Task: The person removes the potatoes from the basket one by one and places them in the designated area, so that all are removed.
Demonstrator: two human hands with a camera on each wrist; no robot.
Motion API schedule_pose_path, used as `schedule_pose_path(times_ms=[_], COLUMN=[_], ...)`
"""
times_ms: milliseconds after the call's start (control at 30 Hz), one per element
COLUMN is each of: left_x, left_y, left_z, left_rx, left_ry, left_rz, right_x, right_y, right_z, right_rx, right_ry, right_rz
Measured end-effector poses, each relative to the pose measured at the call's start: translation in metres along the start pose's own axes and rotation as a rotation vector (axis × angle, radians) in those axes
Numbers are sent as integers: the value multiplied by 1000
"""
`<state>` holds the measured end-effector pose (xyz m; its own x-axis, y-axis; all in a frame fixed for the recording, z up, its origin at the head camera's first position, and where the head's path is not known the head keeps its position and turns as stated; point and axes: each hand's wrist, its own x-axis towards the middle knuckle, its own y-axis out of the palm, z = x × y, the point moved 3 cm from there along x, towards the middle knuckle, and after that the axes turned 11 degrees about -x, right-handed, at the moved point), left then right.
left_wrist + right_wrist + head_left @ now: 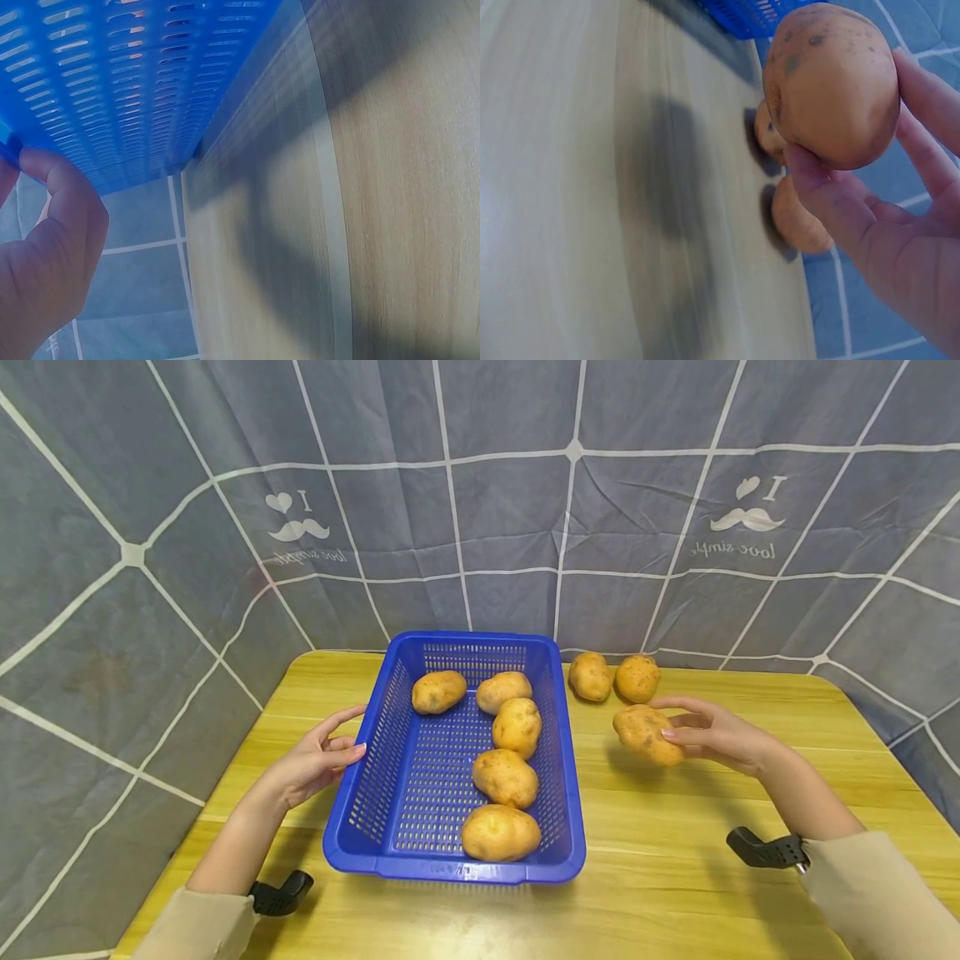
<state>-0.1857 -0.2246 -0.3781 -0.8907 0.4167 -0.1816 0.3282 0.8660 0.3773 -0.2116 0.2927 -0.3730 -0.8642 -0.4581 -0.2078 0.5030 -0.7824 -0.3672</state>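
Right hand: my thumb and fingers pinch the held potato from its right, clear of the worktop, with a shadow beneath.
Held potato: just left of my right palm, between it and the basket; its long axis slants from far left to near right.
Basket: blue slotted plastic, left of the held potato with a gap between; its right wall faces the potato and its long sides run away from me.
Left hand: pinches the basket's left rim, across from the held potato.
Potatoes in the basket: five; four line the right side, one lies at far left.
Loose potatoes: two, near the worktop's far edge, nearer my right hand than my left.
Cloth: grey with white lines, behind everything.
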Motion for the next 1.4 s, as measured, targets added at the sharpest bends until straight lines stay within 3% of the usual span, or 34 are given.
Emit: schedule_pose_path(times_ms=[233, 600, 1267, 1400], left_x=[-1, -1, -1, -1], left_y=[-2, 0, 1, 1], left_z=[2, 1, 1, 1], left_rx=[-18, -40, -77, -71], left_ry=[-3, 1, 4, 0], left_rz=[7, 22, 36, 33], right_x=[-4, -12, -13, -11], right_y=[-10, -20, -31, -33], right_z=[-18, -32, -63, -67], right_rx=[26, 15, 416, 427], right_ry=[-21, 44, 95, 116], right_rz=[-40, -159, -350, -393])
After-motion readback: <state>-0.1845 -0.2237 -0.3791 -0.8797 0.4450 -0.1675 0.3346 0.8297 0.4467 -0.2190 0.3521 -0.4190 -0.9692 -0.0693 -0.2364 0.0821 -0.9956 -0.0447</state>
